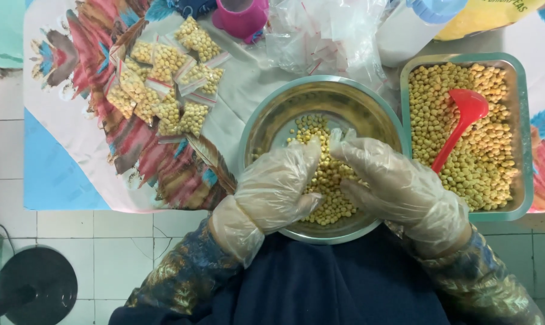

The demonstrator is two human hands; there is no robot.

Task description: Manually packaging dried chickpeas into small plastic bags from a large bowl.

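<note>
Now both gloved hands are meeting over the bowl (257,129), left hand (278,189) and right hand (399,186) loosely curled, fingertips touching the beans (327,180) lying directly beneath, toward the near rim.

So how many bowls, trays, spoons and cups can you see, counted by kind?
Round metal bowl of yellow beans, under both gloved hands: 1
Rectangular metal tray of beans: 1
Red plastic spoon lying in the tray: 1
Pink cup at the top edge: 1
Total: 4
</note>
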